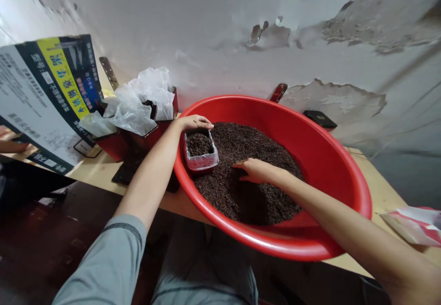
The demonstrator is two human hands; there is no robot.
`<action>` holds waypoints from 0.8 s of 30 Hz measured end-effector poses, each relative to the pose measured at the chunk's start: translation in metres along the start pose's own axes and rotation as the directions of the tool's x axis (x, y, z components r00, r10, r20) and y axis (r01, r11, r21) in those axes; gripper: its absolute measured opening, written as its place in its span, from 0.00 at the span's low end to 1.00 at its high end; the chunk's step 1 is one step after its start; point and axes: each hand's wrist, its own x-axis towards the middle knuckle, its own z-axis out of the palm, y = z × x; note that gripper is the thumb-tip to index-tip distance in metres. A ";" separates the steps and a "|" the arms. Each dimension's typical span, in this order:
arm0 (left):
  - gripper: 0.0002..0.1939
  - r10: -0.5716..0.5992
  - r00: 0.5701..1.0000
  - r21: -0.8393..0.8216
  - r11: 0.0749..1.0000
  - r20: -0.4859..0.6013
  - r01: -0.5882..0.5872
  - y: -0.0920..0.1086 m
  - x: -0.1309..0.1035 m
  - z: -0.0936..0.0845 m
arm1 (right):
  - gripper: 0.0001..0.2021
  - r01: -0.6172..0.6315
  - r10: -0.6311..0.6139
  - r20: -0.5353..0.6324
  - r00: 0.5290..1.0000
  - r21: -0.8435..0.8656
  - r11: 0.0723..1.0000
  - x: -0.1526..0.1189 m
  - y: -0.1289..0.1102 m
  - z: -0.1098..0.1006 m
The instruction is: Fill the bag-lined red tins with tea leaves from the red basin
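A large red basin [330,158] holds dark, loose, grainy material [255,144]. Inside its left side stands a small square pot [202,160] lined with clear plastic and filled with the same dark stuff. My left hand [197,122] rests on the pot's far rim, its fingers stretched out and partly hidden behind the rim. My right hand [255,171] is over the material in the middle of the basin, fingers apart, with the fingertips touching the surface and nothing visible held.
Several red pots [117,146] with clear plastic bags stand left of the basin, beside a printed cardboard box [44,93]. A black object [319,119] lies behind the basin. A red-and-white packet [415,224] is on the wooden table [374,181] at right.
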 end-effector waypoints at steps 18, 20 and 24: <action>0.08 -0.002 1.000 0.807 0.590 -0.022 0.019 0.075 -0.081 0.034 | 0.33 -0.043 0.063 -0.091 0.994 0.209 0.977 0.002 0.017 0.017; 0.09 -0.025 0.998 0.851 0.521 -0.060 0.064 0.077 -0.072 0.037 | 0.31 -0.044 0.074 -0.110 0.991 0.248 0.968 0.000 0.016 0.016; 0.15 0.015 1.000 0.878 0.479 -0.005 -0.003 0.084 -0.088 0.040 | 0.28 -0.016 0.043 -0.121 0.992 0.214 0.977 -0.007 0.016 0.008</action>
